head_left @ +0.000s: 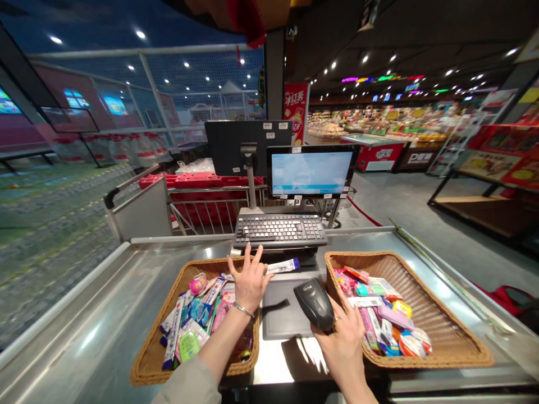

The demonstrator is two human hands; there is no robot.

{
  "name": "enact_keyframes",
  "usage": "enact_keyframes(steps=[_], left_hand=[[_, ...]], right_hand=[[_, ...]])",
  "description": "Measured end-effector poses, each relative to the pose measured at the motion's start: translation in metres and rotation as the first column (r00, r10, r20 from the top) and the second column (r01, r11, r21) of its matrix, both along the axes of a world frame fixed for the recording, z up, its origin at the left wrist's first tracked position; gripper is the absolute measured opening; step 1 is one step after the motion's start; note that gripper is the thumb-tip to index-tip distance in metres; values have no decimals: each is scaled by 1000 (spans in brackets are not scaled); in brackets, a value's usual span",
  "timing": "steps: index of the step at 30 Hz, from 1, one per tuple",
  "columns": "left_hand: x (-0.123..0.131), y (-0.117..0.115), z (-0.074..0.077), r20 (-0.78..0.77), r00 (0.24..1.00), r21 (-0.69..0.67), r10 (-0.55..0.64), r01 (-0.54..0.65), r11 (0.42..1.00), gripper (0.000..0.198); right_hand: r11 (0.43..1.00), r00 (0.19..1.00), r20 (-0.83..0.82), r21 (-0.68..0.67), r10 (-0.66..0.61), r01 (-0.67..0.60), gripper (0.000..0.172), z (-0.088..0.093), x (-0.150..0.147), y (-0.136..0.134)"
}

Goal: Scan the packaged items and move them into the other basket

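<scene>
Head camera has your left hand (250, 281) pinching a white tube (284, 265) above the left basket (147, 359), your right hand (344, 336) wrapped around the scanner (315, 303), and goods in the right basket (463, 350) too, so you look roughly midway.

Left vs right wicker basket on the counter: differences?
Left woven wicker basket: packets spread over most of it; right woven wicker basket: packets heaped at its left, right side bare. Left hand is over the left basket's far rim; right hand, gripping a black handheld scanner, is beside the right basket. Both rectangular, same weave.
</scene>
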State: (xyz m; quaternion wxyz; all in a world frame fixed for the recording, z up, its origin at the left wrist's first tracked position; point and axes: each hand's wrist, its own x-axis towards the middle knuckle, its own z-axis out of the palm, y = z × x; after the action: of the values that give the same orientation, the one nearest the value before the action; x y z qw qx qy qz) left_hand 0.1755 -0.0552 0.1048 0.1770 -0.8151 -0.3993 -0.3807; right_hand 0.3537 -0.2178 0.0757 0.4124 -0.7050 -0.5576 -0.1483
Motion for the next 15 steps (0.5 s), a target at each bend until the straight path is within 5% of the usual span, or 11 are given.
enact_keyframes(steps=[15], left_hand=[[53,5,7,-45,983,6,-178,178,984,10]], right_hand=[[980,981,-12,28,-196,196,34,-5,35,-16]])
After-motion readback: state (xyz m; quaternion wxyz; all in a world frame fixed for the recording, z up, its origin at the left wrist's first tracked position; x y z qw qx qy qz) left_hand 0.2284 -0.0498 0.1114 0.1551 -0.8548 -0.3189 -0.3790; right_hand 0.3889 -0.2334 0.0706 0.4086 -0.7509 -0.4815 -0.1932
